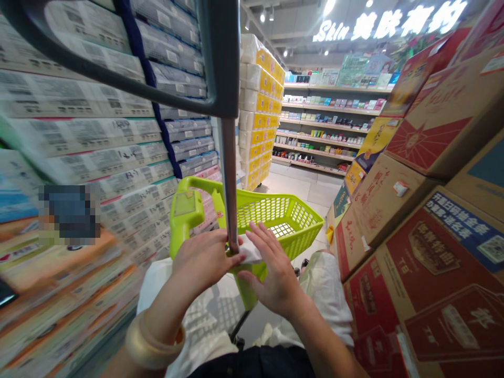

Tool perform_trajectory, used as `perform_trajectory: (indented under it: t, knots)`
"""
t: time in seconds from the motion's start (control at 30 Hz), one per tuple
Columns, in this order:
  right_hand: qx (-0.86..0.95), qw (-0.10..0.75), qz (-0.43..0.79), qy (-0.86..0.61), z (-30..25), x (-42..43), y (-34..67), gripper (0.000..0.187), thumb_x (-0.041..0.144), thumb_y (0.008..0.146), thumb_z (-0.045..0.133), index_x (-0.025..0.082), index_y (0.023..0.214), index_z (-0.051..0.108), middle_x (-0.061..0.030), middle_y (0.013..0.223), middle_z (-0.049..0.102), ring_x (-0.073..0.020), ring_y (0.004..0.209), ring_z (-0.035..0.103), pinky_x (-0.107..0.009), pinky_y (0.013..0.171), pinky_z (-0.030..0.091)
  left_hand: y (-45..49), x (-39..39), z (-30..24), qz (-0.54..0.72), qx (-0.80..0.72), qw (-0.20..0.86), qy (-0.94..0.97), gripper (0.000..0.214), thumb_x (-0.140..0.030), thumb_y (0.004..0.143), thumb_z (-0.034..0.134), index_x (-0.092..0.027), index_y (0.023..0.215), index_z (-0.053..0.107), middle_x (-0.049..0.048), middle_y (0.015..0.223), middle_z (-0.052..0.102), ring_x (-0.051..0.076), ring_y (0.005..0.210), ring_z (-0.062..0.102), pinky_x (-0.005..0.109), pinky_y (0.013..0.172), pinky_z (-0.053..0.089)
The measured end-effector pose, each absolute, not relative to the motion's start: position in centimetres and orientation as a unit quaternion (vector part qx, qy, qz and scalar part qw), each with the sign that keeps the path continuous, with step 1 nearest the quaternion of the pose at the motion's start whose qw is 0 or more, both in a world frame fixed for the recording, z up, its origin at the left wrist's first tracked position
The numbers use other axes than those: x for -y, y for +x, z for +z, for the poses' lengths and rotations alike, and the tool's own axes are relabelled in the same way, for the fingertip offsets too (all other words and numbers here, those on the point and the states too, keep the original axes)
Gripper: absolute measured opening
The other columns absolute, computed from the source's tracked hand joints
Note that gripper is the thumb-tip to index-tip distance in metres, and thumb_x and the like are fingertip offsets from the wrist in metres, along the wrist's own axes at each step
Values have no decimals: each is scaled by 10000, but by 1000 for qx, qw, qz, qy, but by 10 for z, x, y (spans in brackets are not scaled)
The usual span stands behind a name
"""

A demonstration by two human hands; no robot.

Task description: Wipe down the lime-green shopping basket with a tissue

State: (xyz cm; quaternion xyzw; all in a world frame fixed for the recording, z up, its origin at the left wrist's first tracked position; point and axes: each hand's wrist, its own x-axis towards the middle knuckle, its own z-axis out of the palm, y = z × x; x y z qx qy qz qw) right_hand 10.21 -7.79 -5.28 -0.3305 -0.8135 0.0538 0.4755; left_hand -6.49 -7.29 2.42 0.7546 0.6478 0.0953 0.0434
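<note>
A lime-green shopping basket trolley (309, 223) stands between my knees, its upright metal pole (228, 173) rising to a dark grey handle (222, 63). My left hand (208, 257), closed, wraps the foot of the pole, thumb in front; a gold bangle circles that wrist. Just right of the pole, a folded white tissue (249, 251) lies between my two hands. Against its right side rests my right hand (275, 268), open, with fingers stretched and thumb apart. Part of the tissue is hidden by the fingers. No goods show in the visible part of the basket.
Stacked white packs (86, 94) wall in the left side, with orange-topped packs (66, 304) below. Liquor cartons (441, 273) are piled close on the right. Yellow-and-white tissue packs (262, 113) stand ahead. Shelves of small goods (326, 105) line the back.
</note>
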Motion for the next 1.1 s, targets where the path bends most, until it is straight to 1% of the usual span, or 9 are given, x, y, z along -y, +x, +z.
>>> perform_trajectory:
  t: [0.07,0.13,0.27,0.4,0.5,0.63,0.83,1.0,1.1]
  knots:
    - [815,468,74,-333,-63,73,99,691,166,806,655,196,1447,399,-129,1401,551,-268,1333,489,-469,1123,410,-64,74,25,95,-651,42,752,228,-465,791,613,-311,897,742,46,951,755,310,894,698,381,721,518]
    - [816,466,76,-332,-71,70,96,637,119,827,588,205,1436,421,-112,1344,603,-246,1265,556,-444,1097,447,-62,74,25,94,-655,44,748,238,-481,770,619,-297,858,740,41,949,756,290,887,698,346,711,515]
    - [804,494,63,-326,-81,60,99,525,61,879,451,253,1361,531,-72,1272,657,-199,1217,595,-390,1057,492,-64,75,26,117,-639,41,759,252,-477,789,576,-278,833,724,23,1002,746,254,910,689,313,730,514]
    - [760,527,29,-379,-93,51,108,437,66,893,422,236,1215,664,-100,1187,704,-221,1146,651,-408,1001,539,-67,77,28,128,-629,56,765,187,-384,779,569,-279,820,718,1,1007,742,233,910,681,283,695,498]
    - [750,540,28,-381,-95,57,107,420,70,904,423,217,1212,668,-114,1198,699,-236,1177,635,-431,1012,532,-67,77,31,101,-628,60,770,196,-373,778,555,-274,815,721,12,941,747,242,864,685,287,651,478]
    - [779,543,64,-306,-92,67,100,462,57,910,419,236,1294,604,-90,1273,661,-203,1246,583,-405,1059,499,-65,78,34,73,-638,40,766,222,-397,790,540,-279,845,721,24,911,751,254,850,688,301,647,473]
    - [731,564,36,-383,-94,61,102,433,66,912,401,230,1220,658,-94,1183,708,-221,1170,640,-422,1020,531,-63,82,36,54,-642,25,764,231,-420,798,539,-281,836,720,29,884,751,259,840,692,303,641,471]
    - [774,556,78,-292,-88,68,93,442,53,907,437,230,1269,619,-85,1242,680,-194,1207,611,-389,1046,511,-61,81,35,58,-651,23,756,235,-419,802,537,-282,858,719,33,935,754,276,881,693,324,682,480]
    - [752,569,63,-326,-94,64,99,428,61,914,428,234,1240,643,-88,1225,689,-203,1190,625,-405,1033,519,-62,80,35,61,-651,35,756,232,-414,795,547,-278,862,723,35,929,750,282,881,692,333,693,485]
